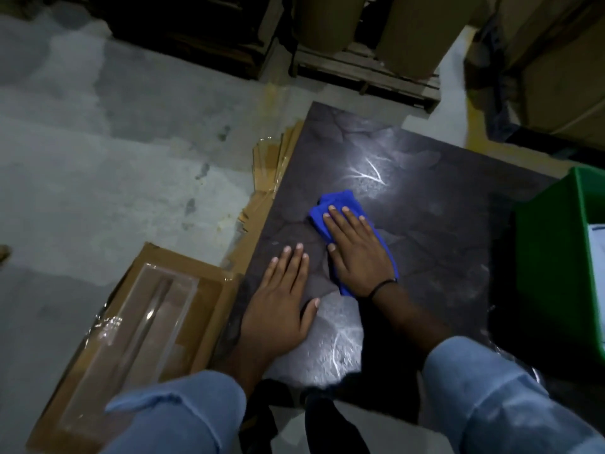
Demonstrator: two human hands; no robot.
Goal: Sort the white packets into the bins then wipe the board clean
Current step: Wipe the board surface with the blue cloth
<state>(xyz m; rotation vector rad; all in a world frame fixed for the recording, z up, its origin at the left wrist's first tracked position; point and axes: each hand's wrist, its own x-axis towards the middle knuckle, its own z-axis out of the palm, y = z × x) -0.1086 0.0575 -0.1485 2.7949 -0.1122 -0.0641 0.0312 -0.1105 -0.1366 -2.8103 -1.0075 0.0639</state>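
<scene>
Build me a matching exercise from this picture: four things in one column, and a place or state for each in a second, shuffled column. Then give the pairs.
Column 1
1. left hand
2. right hand
3. blue cloth
4. green bin

Column 2
A. at the right edge of the view
B. flat on the bare dark board, holding nothing
C. pressing down on the cloth with straight fingers
D. lying on the board under a palm

Pairs: 1-B, 2-C, 3-D, 4-A
</scene>
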